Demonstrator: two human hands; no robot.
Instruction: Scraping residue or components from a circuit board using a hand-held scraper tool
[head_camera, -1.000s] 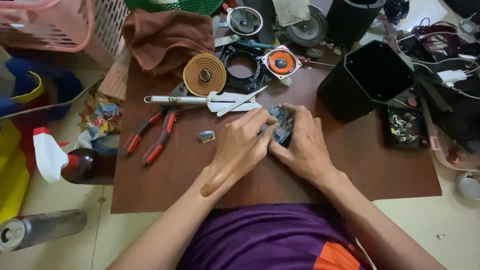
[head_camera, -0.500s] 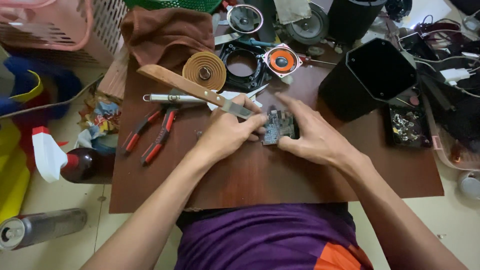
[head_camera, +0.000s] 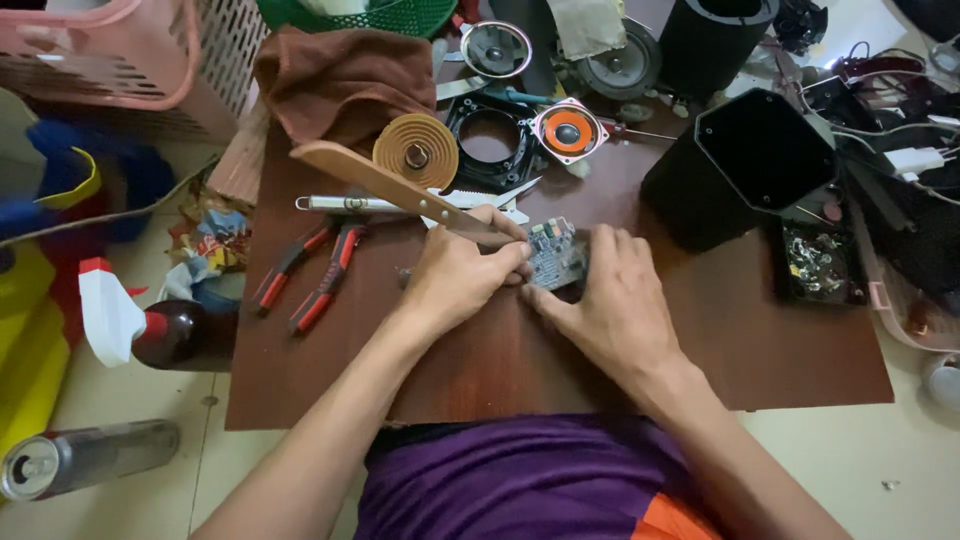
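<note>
My left hand (head_camera: 458, 278) grips a knife (head_camera: 385, 186) with a tan wooden handle that points up and to the left; its blade end disappears under my fingers against a small green circuit board (head_camera: 555, 253). My right hand (head_camera: 612, 300) lies flat on the brown table (head_camera: 500, 360), fingers pressed on the board's near and right edges, holding it down. How far the blade reaches along the board is hidden by my left hand.
Red-handled pliers (head_camera: 308, 270) and a metal saw-like tool (head_camera: 345, 203) lie left of the hands. Behind are a coiled tan disc (head_camera: 416, 152), a black speaker frame (head_camera: 492, 148), an orange speaker cone (head_camera: 568, 131), a brown cloth (head_camera: 340, 80) and a black hexagonal housing (head_camera: 745, 165).
My left hand took up the wooden-handled knife and brought it to the circuit board. The board shifted slightly, and my right hand now flattens over its edge.
</note>
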